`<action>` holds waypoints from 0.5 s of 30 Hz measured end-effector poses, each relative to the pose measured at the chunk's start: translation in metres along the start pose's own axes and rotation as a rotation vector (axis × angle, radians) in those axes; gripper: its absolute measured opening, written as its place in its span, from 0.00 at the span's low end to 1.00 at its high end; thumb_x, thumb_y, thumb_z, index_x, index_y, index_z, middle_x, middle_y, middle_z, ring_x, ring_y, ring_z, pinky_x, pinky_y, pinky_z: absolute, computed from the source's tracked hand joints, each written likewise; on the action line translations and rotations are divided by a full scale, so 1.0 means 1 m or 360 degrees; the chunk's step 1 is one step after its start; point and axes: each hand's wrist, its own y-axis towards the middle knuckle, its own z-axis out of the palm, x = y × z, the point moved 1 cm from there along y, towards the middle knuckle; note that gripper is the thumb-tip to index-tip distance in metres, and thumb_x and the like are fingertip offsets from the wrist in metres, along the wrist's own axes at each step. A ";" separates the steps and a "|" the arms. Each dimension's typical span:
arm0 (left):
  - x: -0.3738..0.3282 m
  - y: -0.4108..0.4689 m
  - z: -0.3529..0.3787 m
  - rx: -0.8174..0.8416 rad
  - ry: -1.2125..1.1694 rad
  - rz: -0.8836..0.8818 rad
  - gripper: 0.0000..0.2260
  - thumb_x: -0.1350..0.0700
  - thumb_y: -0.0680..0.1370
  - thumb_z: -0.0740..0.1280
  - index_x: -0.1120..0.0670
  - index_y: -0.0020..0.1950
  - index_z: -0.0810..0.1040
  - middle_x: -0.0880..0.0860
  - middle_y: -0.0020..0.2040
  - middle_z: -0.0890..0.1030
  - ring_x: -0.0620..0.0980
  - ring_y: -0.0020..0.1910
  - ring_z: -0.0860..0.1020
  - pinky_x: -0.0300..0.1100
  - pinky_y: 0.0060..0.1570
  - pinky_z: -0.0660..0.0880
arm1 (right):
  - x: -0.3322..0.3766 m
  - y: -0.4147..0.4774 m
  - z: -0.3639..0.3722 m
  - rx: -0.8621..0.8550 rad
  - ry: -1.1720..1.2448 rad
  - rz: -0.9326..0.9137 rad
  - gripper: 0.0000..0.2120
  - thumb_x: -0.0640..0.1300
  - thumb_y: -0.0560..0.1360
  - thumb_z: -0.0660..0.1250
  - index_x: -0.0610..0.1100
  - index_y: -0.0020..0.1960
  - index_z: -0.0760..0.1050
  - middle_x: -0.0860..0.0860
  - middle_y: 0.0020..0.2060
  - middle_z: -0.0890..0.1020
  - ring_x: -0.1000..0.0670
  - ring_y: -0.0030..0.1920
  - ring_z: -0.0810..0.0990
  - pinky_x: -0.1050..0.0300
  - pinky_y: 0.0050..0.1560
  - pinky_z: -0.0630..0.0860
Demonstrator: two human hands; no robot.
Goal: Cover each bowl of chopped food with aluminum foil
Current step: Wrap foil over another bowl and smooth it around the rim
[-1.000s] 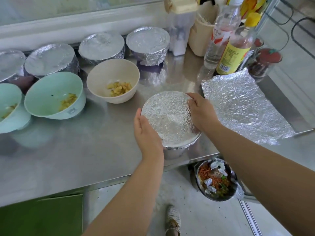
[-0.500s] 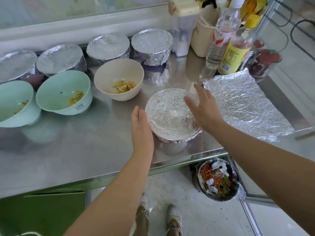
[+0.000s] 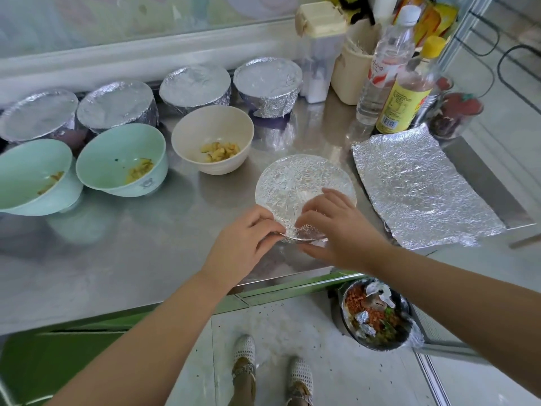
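At the near edge of the steel counter (image 3: 117,259), both forearms are reaching in from below and meeting at the closest rim of the foil-covered bowl (image 3: 304,180). That bowl is sitting between the cream bowl (image 3: 187,133) and the loose foil sheet (image 3: 418,186). The left hand (image 3: 246,244) is lying knuckles up, its fingers curling inward and pinching the foil at the rim. The right hand (image 3: 333,230) is arching over the same edge, fingers bending down onto the foil top and thumb stretching along beneath the rim, so it is gripping the foil edge too. Their fingertips are almost touching over the crimped foil.

Both hands are covering the near rim, and foil is hiding the bowl's wall and whatever is inside. Four more wrapped bowls (image 3: 268,80) are standing along the back, their contents equally hidden. The far-left green bowl (image 3: 29,171) is running off the frame edge, beside a second green bowl (image 3: 117,153). Under the counter, the right forearm is partly blocking a dark scrap bowl (image 3: 377,320).
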 end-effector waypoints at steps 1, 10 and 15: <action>0.000 0.000 0.000 0.0001 0.0010 0.0007 0.09 0.52 0.80 0.67 0.56 0.51 0.84 0.48 0.51 0.75 0.46 0.43 0.78 0.47 0.44 0.78 | 0.004 0.000 0.003 -0.0100 0.0019 -0.0039 0.12 0.54 0.75 0.71 0.46 0.51 0.81 0.50 0.48 0.79 0.45 0.51 0.78 0.44 0.70 0.68; -0.001 0.002 0.002 0.0015 0.0045 -0.0016 0.10 0.50 0.79 0.67 0.55 0.49 0.83 0.51 0.49 0.77 0.47 0.40 0.78 0.49 0.38 0.78 | 0.020 0.001 0.019 -0.0488 -0.0125 0.0072 0.07 0.44 0.75 0.72 0.46 0.39 0.79 0.52 0.38 0.78 0.46 0.40 0.75 0.48 0.55 0.72; -0.002 0.002 -0.001 0.0049 0.0033 -0.0038 0.11 0.50 0.79 0.66 0.55 0.49 0.83 0.50 0.49 0.77 0.47 0.41 0.78 0.49 0.39 0.78 | 0.027 0.001 0.023 -0.0523 -0.0142 0.0218 0.06 0.44 0.73 0.75 0.48 0.39 0.80 0.55 0.38 0.79 0.47 0.41 0.76 0.50 0.56 0.67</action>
